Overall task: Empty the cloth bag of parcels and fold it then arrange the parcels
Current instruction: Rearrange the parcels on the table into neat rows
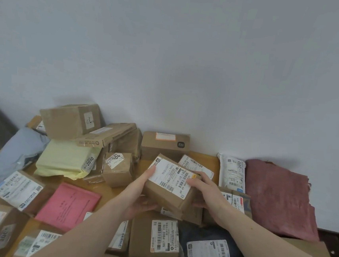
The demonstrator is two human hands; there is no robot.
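A brown cardboard parcel (166,192) with a white shipping label is held tilted above the table between both hands. My left hand (139,196) grips its left end, thumb on the label and fingers underneath. My right hand (204,187) grips its right end, fingers over the top edge. The dark red cloth bag (278,196) lies folded flat at the right by the wall. Many other parcels cover the wooden table (211,159).
Stacked boxes (70,120), a yellow mailer (64,157) and a grey mailer (11,152) crowd the back left. A pink envelope (68,205) lies front left, a dark bag parcel (208,254) front right. A white wall stands behind.
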